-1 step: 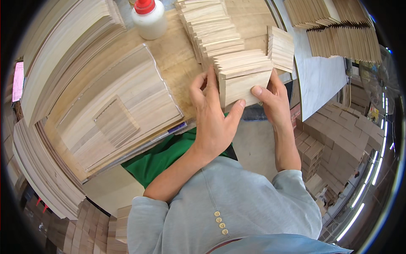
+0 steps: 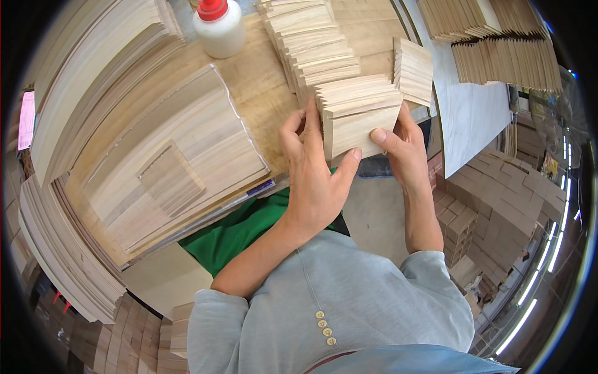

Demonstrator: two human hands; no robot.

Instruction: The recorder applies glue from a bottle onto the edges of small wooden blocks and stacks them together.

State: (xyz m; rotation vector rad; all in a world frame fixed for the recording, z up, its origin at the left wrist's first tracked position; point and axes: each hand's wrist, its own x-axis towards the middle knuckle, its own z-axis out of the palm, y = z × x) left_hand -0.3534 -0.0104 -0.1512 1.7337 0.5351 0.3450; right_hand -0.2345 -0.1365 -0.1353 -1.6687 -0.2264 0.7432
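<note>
Between my hands is a stack of thin rectangular wooden pieces (image 2: 358,131), standing on edge near the table's front. My left hand (image 2: 314,168) closes along its left side, thumb at the lower edge of the front piece. From the right my right hand (image 2: 405,146) grips it, thumb pressed on the front face. Behind runs a longer leaning row of similar wooden pieces (image 2: 311,43). A few loose wooden pieces (image 2: 412,71) lie just right of the held stack. To the left, a large wooden panel (image 2: 230,149) has white lines along its edges, with a small wooden piece (image 2: 171,181) on it.
A white bottle with a red cap (image 2: 221,31) stands at the back. Tall stacks of curved-looking boards (image 2: 93,93) line the left side. More stacked wooden pieces (image 2: 507,62) sit on a pale surface (image 2: 470,118) at right. Cartons (image 2: 498,193) are piled beyond on the floor.
</note>
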